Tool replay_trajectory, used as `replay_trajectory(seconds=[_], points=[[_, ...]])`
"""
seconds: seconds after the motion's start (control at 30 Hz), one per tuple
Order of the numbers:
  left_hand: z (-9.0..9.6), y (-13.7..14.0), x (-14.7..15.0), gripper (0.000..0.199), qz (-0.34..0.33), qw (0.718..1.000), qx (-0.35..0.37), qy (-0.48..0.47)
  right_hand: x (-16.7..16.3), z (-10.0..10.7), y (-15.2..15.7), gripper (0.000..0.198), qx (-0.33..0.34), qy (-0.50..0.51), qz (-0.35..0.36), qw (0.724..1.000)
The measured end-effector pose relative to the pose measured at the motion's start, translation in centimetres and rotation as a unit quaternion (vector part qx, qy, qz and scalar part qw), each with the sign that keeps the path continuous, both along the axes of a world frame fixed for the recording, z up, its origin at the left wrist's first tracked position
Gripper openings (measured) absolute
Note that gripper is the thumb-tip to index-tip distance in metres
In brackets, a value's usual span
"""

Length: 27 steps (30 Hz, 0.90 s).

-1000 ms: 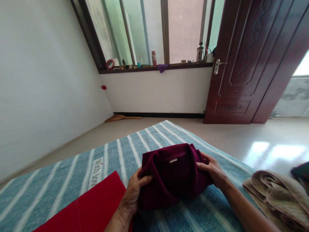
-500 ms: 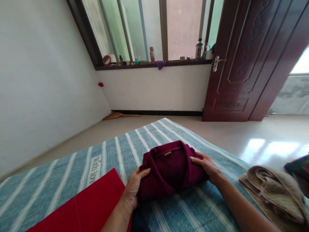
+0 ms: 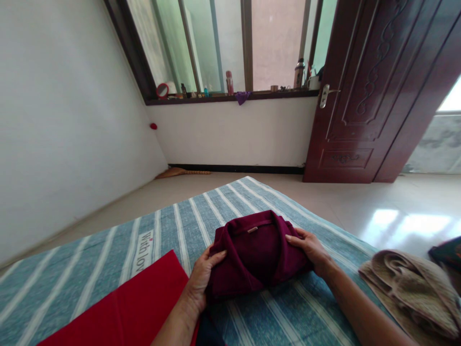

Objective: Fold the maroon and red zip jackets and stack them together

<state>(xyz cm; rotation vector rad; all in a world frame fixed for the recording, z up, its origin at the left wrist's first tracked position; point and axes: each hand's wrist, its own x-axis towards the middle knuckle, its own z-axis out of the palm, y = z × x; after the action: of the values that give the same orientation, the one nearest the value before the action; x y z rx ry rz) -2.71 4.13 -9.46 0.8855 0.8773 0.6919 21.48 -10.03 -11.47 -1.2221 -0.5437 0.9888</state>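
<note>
A folded maroon shirt [image 3: 261, 252] with an open collar and a small pale neck label lies on the striped bedspread, its collar facing up. My left hand [image 3: 205, 274] grips its left edge, thumb on top and the other fingers out of sight beneath. At the right edge my right hand [image 3: 309, 247] is closed on the cloth in the same way, thumb uppermost. A flat red cloth [image 3: 126, 307] lies to the left, partly behind my left forearm. Something dark blue [image 3: 211, 331] shows under that forearm.
The blue-and-white striped bedspread [image 3: 173, 230] covers the bed. A brown towel [image 3: 410, 288] lies bunched at the right. Beyond the bed are a broom [image 3: 180, 172] on the floor, a windowsill with bottles, and a dark red door [image 3: 360, 96].
Both hands keep their hold on the shirt, which stays in nearly the same place. The whole view has shifted slightly, so the room appears a little farther right.
</note>
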Motion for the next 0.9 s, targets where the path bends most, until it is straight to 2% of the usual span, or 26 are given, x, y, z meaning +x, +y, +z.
replay_trajectory(seconds=[0.13, 0.37, 0.9], points=[[0.14, -0.16, 0.09, 0.035, -0.009, 1.000, 0.000, -0.003, 0.03, -0.05, -0.01, 0.042, 0.002, 0.007, 0.001, 1.000], [0.36, -0.42, 0.09, 0.040, -0.005, 1.000, -0.008, -0.003, 0.10, -0.19, -0.11, 0.041, 0.002, 0.003, 0.008, 1.000], [0.07, -0.28, 0.09, 0.040, -0.008, 0.999, -0.021, -0.023, -0.15, 0.06, -0.32, 0.051, -0.002, -0.004, 0.002, 1.000]])
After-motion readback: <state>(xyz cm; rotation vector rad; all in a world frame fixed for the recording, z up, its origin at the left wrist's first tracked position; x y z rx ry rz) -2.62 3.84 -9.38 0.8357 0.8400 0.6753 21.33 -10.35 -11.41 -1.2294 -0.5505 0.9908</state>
